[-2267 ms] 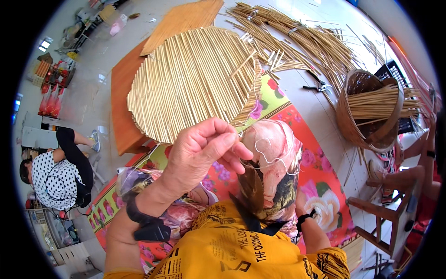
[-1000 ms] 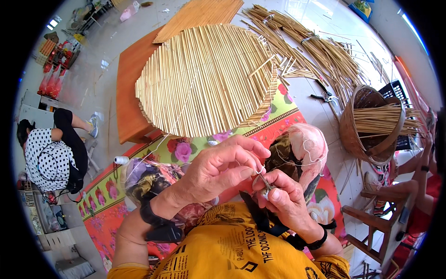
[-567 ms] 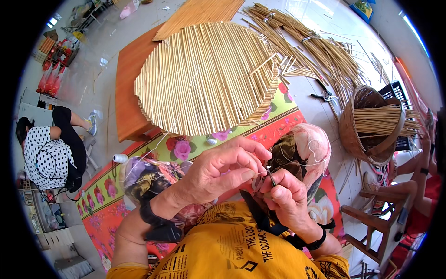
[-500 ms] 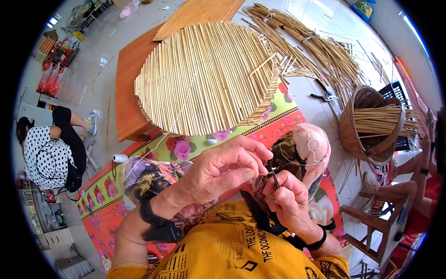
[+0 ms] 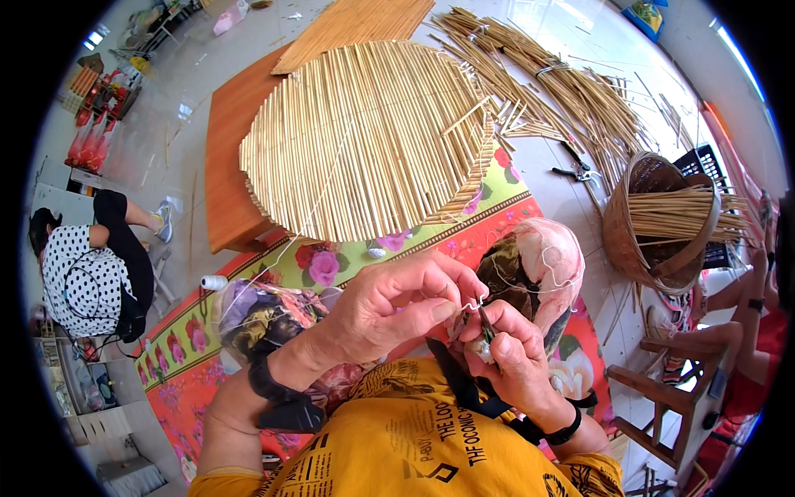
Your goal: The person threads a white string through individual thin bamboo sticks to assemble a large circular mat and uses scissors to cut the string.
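My left hand (image 5: 407, 300) is closed, its fingertips pinching a white thread (image 5: 474, 306) that loops in a small squiggle toward the right hand. My right hand (image 5: 512, 346) grips a small dark metal tool with a narrow tip (image 5: 485, 320); its kind is hard to make out, since the fingers cover most of it. The tip is close to the thread. Beyond both hands, a round mat of cut reed stalks (image 5: 364, 137) lies flat, a long white thread trailing across it toward my left knee. White thread also lies over the pink patterned cloth on my right knee (image 5: 551, 257).
An orange wooden table (image 5: 225, 166) supports the mat. A white thread spool (image 5: 214, 282) sits at left. Pruning shears (image 5: 578, 166), a wicker basket of stalks (image 5: 621, 228) and a loose reed pile (image 5: 571, 91) lie right. A person in polka dots (image 5: 83, 277) is at left; another sits at right.
The tool's tip has tilted more upright and shifted slightly left in my right hand. More looped white thread now shows between the two hands. My left fingertips have barely moved.
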A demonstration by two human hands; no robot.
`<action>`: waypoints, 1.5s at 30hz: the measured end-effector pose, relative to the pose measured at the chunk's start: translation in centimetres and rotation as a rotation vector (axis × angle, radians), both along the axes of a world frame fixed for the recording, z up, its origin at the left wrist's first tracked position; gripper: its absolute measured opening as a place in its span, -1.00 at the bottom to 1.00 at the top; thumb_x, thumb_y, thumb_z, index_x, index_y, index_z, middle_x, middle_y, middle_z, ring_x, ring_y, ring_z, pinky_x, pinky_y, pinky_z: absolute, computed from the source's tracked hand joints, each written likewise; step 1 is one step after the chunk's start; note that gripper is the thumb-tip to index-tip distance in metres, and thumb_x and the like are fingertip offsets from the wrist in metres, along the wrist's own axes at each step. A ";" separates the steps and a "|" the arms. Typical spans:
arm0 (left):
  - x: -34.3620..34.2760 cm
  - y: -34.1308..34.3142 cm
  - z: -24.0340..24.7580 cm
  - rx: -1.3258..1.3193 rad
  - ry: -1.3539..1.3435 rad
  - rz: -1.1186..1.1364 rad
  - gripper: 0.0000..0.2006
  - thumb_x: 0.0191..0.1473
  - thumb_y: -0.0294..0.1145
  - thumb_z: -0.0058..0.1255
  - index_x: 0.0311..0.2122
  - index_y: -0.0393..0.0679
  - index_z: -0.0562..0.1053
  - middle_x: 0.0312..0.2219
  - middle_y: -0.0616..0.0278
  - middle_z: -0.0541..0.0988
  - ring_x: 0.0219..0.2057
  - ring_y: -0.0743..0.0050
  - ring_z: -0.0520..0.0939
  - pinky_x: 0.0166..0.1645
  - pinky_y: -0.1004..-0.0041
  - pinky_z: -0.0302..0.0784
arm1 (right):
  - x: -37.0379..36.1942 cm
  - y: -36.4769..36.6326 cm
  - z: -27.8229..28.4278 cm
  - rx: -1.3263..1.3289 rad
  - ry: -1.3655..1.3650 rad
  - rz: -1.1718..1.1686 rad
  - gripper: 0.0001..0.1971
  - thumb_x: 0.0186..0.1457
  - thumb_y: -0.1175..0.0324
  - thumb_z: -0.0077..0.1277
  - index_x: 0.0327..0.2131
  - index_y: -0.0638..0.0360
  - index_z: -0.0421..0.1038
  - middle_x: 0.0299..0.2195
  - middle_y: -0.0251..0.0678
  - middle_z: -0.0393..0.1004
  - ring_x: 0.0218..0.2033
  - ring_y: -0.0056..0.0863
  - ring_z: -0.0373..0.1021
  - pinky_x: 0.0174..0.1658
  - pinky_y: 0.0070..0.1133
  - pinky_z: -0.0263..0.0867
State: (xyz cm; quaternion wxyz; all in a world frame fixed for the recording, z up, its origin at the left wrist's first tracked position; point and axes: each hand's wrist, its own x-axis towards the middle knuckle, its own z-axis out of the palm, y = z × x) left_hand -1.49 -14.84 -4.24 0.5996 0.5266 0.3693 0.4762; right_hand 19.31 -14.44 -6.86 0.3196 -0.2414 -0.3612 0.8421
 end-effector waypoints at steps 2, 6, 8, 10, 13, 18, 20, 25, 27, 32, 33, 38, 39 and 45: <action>0.1 0.0 -0.1 -0.005 -0.004 0.002 -0.93 0.15 -0.51 -0.07 -0.35 -0.24 0.44 -0.19 0.10 0.50 -0.12 0.42 0.52 0.01 0.40 0.44 | 0.0 -0.1 -0.4 -0.001 -0.011 -0.005 -0.65 0.21 0.11 -0.06 -0.17 0.25 0.34 -0.56 -0.55 0.25 -0.57 -0.80 0.12 -0.53 -0.78 -0.02; 0.2 0.0 -0.4 0.022 -0.002 0.006 -0.93 0.15 -0.52 -0.07 -0.36 -0.25 0.43 -0.20 0.10 0.50 -0.12 0.42 0.53 0.00 0.39 0.45 | -0.2 -0.2 -0.4 0.031 -0.070 -0.029 -0.66 0.18 0.11 -0.01 -0.20 0.23 0.33 -0.48 -0.50 0.30 -0.56 -0.78 0.13 -0.52 -0.78 0.02; 0.2 0.0 -0.5 0.025 -0.005 0.007 -0.93 0.15 -0.52 -0.07 -0.36 -0.25 0.43 -0.20 0.11 0.50 -0.13 0.42 0.53 -0.01 0.40 0.45 | -0.1 -0.2 -0.7 0.032 -0.075 -0.025 -0.62 0.14 0.06 0.05 -0.24 0.21 0.31 -0.34 -0.41 0.37 -0.56 -0.73 0.14 -0.53 -0.76 0.04; 0.2 0.0 -0.4 0.024 0.012 0.002 -0.93 0.15 -0.52 -0.07 -0.37 -0.25 0.43 -0.20 0.11 0.50 -0.13 0.43 0.53 -0.02 0.40 0.46 | -0.1 -0.2 -0.7 0.035 -0.083 -0.042 -0.63 0.14 0.07 0.05 -0.24 0.21 0.31 -0.34 -0.42 0.38 -0.56 -0.74 0.13 -0.52 -0.76 0.04; 0.2 0.2 -0.1 0.041 0.051 -0.012 -0.92 0.15 -0.52 -0.08 -0.37 -0.26 0.42 -0.21 0.11 0.50 -0.15 0.44 0.54 -0.04 0.42 0.46 | -0.2 -0.5 -0.6 0.012 -0.069 -0.069 -0.63 0.13 0.08 0.06 -0.23 0.20 0.31 -0.34 -0.44 0.38 -0.56 -0.74 0.13 -0.52 -0.76 0.04; 0.6 0.0 0.5 -0.031 -0.031 -0.023 -0.91 0.15 -0.53 -0.09 -0.38 -0.27 0.42 -0.21 0.11 0.51 -0.19 0.48 0.55 -0.08 0.46 0.47 | -0.4 -0.5 -0.7 -0.024 0.010 -0.047 -0.66 0.15 0.12 0.04 -0.17 0.18 0.32 -0.39 -0.48 0.37 -0.55 -0.76 0.15 -0.51 -0.77 0.05; 0.6 0.0 0.4 -0.031 -0.059 -0.019 -0.92 0.15 -0.53 -0.09 -0.39 -0.27 0.41 -0.21 0.12 0.51 -0.20 0.49 0.55 -0.09 0.48 0.47 | -0.5 -0.6 -0.7 -0.004 0.015 -0.037 -0.73 0.21 0.21 -0.05 -0.15 0.19 0.32 -0.50 -0.56 0.29 -0.54 -0.81 0.14 -0.49 -0.78 0.05; 0.5 -0.2 0.3 -0.042 -0.087 -0.022 -0.92 0.15 -0.54 -0.10 -0.38 -0.27 0.41 -0.21 0.12 0.51 -0.22 0.53 0.55 -0.11 0.51 0.48 | -0.6 -0.6 -0.5 0.015 -0.015 -0.048 -0.68 0.17 0.15 0.01 -0.15 0.17 0.31 -0.43 -0.50 0.36 -0.53 -0.78 0.18 -0.48 -0.77 0.08; 0.4 -0.2 0.3 -0.027 -0.073 -0.022 -0.93 0.15 -0.54 -0.10 -0.38 -0.26 0.41 -0.21 0.12 0.51 -0.22 0.54 0.54 -0.12 0.53 0.48 | -0.8 -0.6 -0.4 0.044 -0.035 -0.057 -0.73 0.20 0.20 -0.04 -0.16 0.19 0.33 -0.50 -0.55 0.32 -0.53 -0.82 0.17 -0.47 -0.78 0.09; 0.2 -0.3 1.1 -0.078 -0.034 -0.036 -0.92 0.15 -0.52 -0.09 -0.37 -0.26 0.41 -0.22 0.12 0.51 -0.24 0.54 0.55 -0.14 0.53 0.49 | -0.7 -0.5 -1.0 0.115 -0.050 -0.073 -0.77 0.20 0.23 -0.04 -0.23 0.21 0.34 -0.56 -0.55 0.32 -0.56 -0.82 0.17 -0.50 -0.78 0.10; 0.2 -0.3 1.4 -0.104 -0.027 -0.042 -0.92 0.15 -0.51 -0.08 -0.37 -0.26 0.42 -0.22 0.11 0.51 -0.25 0.54 0.55 -0.14 0.53 0.49 | -0.6 -0.5 -1.0 0.117 -0.070 -0.063 -0.73 0.18 0.19 -0.01 -0.23 0.20 0.32 -0.49 -0.49 0.36 -0.56 -0.79 0.18 -0.51 -0.78 0.10; 0.4 -0.5 0.4 -0.007 -0.035 -0.002 -0.89 0.16 -0.47 -0.07 -0.38 -0.26 0.43 -0.24 0.11 0.51 -0.30 0.54 0.55 -0.17 0.52 0.50 | -0.2 -0.6 -1.1 0.097 -0.101 -0.045 -0.61 0.12 0.04 0.07 -0.30 0.20 0.27 -0.45 -0.38 0.40 -0.65 -0.73 0.15 -0.59 -0.76 0.08; 0.5 -0.5 0.4 -0.045 -0.069 0.007 -0.89 0.16 -0.46 -0.07 -0.38 -0.26 0.43 -0.25 0.11 0.51 -0.31 0.53 0.56 -0.18 0.52 0.50 | -0.1 -0.7 -1.0 0.061 -0.031 -0.118 -0.67 0.14 0.12 0.04 -0.31 0.22 0.28 -0.49 -0.39 0.38 -0.65 -0.75 0.14 -0.59 -0.76 0.06; 0.3 -0.5 0.0 -0.030 -0.059 -0.014 -0.86 0.16 -0.45 -0.08 -0.39 -0.28 0.42 -0.27 0.09 0.52 -0.32 0.53 0.55 -0.17 0.51 0.49 | 1.7 -0.6 -0.8 -0.100 0.178 -0.411 -0.62 0.15 0.00 -0.01 -0.31 0.15 0.25 -0.59 -0.44 0.30 -0.74 -0.72 0.09 -0.70 -0.73 -0.03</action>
